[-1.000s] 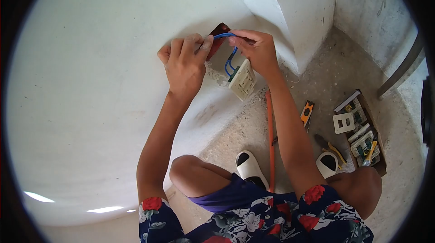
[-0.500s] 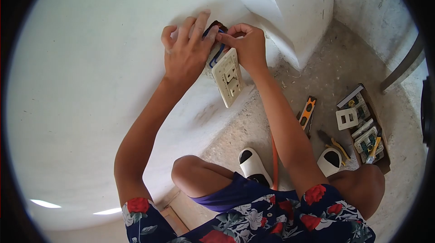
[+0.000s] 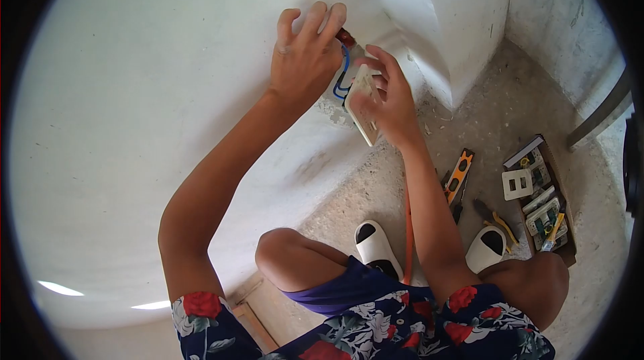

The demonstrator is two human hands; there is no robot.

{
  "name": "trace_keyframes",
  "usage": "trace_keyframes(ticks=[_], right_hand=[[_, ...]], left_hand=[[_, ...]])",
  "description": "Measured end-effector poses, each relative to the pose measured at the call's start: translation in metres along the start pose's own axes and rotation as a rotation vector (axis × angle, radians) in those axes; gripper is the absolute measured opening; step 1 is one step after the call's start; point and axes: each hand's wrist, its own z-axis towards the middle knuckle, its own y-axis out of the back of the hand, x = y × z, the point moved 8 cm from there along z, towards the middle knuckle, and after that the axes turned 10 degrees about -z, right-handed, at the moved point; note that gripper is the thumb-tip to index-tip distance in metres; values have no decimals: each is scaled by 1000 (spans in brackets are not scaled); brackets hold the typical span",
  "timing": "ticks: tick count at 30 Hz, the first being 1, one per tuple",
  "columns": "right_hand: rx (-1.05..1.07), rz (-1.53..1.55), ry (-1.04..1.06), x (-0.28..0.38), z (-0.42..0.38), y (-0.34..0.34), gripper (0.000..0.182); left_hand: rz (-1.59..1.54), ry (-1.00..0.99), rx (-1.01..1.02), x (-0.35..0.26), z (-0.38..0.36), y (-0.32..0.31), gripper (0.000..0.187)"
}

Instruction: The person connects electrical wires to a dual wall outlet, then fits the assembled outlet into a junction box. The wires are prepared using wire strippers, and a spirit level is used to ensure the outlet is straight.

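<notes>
No text, label, brand, number or sign can be read anywhere in the head view. The socket plate [image 3: 363, 106] held at the wall shows a plain pale face. The orange spirit level [image 3: 458, 176] on the floor bears no legible marking (only dark cut-outs show along its body), and the box of switch parts [image 3: 541, 199] beside it shows pale plates and coloured bits too small to carry any readable print.
</notes>
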Motion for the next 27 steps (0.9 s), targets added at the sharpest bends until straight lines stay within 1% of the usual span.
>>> trace_keyframes(ticks=[1,3,4,6,7,9,10,12,13,15,16,20,22,23,25,27], right_hand=[[4,-1,2,2,-4,-3,76],[-62,-401,264,28,-12,-7,87],[-61,-402,265,27,-13,-6,87],[-58,-194,219,17,-15,-3,70],[-59,-193,224,16,-14,-4,70],[-113,183,-79,-10,-11,1,55],[-115,182,-76,-8,-10,1,55],[-65,308,-239,-17,-7,-6,50],[-64,309,-237,-16,-6,-5,50],[-57,456,-342,-25,-6,-2,54],[-26,499,-360,-29,-4,-3,56],[-3,532,-438,-33,0,1,56],[29,598,-481,-32,2,-1,55],[27,597,-481,-31,3,-1,55],[-34,631,-574,-29,1,-1,56],[-41,638,-587,-24,3,-1,55]], left_hand=[[2,4,0,1,1,0,13],[29,-15,6,-1,2,-1,13],[29,-13,5,0,3,0,13],[69,-41,42,-1,4,-1,14],[73,-43,39,0,5,1,14],[-7,-22,101,3,4,-1,10],[-5,-24,98,4,2,-3,10],[-92,-45,-26,5,0,6,12],[-90,-45,-27,6,0,6,12],[-35,-71,30,3,-2,2,19],[-34,-69,30,3,-3,3,19],[-58,-44,31,3,-4,-1,15],[-70,-26,25,2,-3,-2,13],[-50,-18,26,2,-3,-2,11],[-31,-9,28,2,-3,-2,10],[28,-19,73,2,-3,-4,10]])
